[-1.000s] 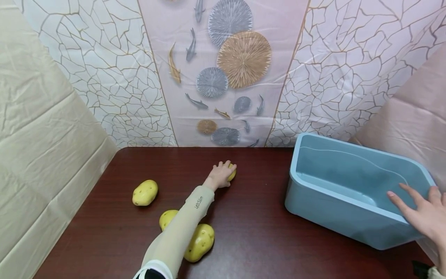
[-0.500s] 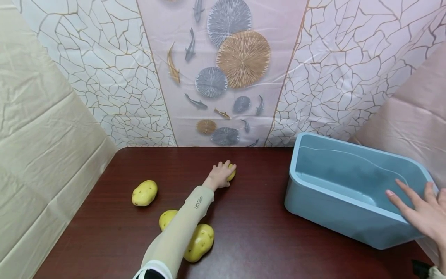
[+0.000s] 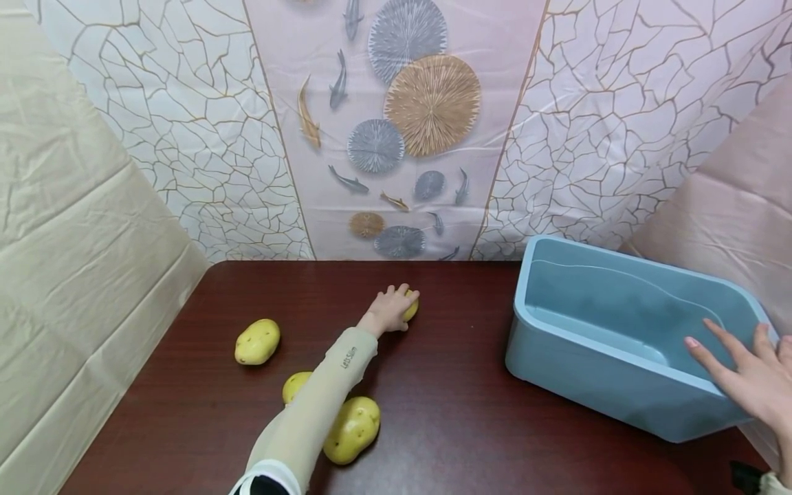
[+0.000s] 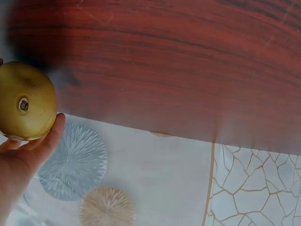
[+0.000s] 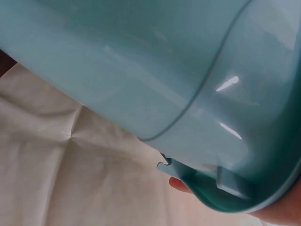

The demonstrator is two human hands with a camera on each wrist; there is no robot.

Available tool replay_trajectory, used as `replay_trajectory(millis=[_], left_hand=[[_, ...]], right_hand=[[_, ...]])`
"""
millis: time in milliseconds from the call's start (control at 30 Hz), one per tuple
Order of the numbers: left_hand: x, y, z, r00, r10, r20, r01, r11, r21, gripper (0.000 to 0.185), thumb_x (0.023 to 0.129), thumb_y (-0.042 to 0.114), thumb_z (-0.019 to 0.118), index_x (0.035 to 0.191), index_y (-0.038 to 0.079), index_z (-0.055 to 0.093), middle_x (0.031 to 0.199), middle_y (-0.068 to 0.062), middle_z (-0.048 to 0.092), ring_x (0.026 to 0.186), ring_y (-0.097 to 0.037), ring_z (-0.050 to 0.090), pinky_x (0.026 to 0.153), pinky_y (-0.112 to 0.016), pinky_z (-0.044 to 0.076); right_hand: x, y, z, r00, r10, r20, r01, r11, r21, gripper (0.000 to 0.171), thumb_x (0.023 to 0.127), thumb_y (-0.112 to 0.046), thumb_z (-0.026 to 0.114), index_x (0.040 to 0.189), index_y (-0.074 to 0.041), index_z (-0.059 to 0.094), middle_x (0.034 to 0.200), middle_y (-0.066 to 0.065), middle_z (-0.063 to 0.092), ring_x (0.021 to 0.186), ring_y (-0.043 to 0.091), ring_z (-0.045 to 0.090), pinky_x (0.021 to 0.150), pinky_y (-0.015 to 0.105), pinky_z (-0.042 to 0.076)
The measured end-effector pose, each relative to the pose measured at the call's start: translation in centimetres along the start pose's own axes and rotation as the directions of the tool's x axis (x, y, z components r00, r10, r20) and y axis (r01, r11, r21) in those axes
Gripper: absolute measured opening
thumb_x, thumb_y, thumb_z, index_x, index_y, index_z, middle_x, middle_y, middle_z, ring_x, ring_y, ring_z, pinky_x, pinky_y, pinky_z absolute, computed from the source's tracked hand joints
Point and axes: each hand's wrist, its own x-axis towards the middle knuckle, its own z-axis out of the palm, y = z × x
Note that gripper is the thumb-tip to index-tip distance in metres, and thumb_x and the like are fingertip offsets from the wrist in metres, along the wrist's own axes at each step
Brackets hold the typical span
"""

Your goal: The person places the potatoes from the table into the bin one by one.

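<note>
Left grip [image 3: 390,309] curls around a yellow potato [image 4: 26,101] on the table [image 3: 445,412], well left of the blue tub [image 3: 594,371]. Over there, my right hand [image 3: 751,381] rests flat-fingered on the tub's near rim.

Head cam looks down and forward over the table [image 3: 445,412] toward the wall. Left wrist cam sits super close behind the left hand [image 4: 19,160], facing the same wall. Right wrist cam is jammed under the blue tub [image 5: 141,61], also visible from the head.
</note>
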Motion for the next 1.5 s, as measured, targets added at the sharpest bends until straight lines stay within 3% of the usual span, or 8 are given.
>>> replay_trajectory(millis=[767, 1233, 1500], left_hand=[[-1.5, 2.0, -3.1, 0.981, 0.126, -0.145, -0.124, 0.992, 0.02, 0.071, 0.075, 0.028, 0.068, 0.136, 0.017, 0.034, 0.135, -0.011, 0.036, 0.112, -0.03, 0.043, 0.084, -0.043, 0.043], [-2.4, 3.6, -5.2, 0.956, 0.205, -0.208, -0.185, 0.976, 0.112, 0.073, 0.075, 0.033, 0.067, 0.137, 0.018, 0.032, 0.138, -0.009, 0.035, 0.113, -0.028, 0.044, 0.085, -0.041, 0.044], [-3.1, 4.7, -6.5, 0.934, 0.263, -0.242, -0.235, 0.962, 0.137, 0.074, 0.074, 0.035, 0.067, 0.138, 0.019, 0.031, 0.138, -0.007, 0.034, 0.112, -0.026, 0.044, 0.084, -0.039, 0.045]], right_hand=[[-0.4, -1.0, -0.4, 1.0, 0.002, -0.027, -0.002, 1.0, 0.002, 0.087, 0.086, -0.064, 0.018, 0.138, 0.003, 0.003, 0.13, 0.044, -0.019, 0.121, 0.057, -0.023, 0.097, 0.067, -0.003], [-0.1, -0.7, -0.1, 0.999, 0.035, -0.025, -0.034, 0.999, 0.028, 0.089, 0.085, -0.067, 0.018, 0.138, 0.004, 0.003, 0.131, 0.042, -0.022, 0.121, 0.055, -0.024, 0.098, 0.067, -0.002], [-0.1, -0.7, 0.0, 0.999, 0.037, -0.022, -0.036, 0.999, 0.03, 0.09, 0.085, -0.066, 0.018, 0.138, 0.004, 0.004, 0.131, 0.042, -0.022, 0.121, 0.056, -0.023, 0.098, 0.068, -0.001]])
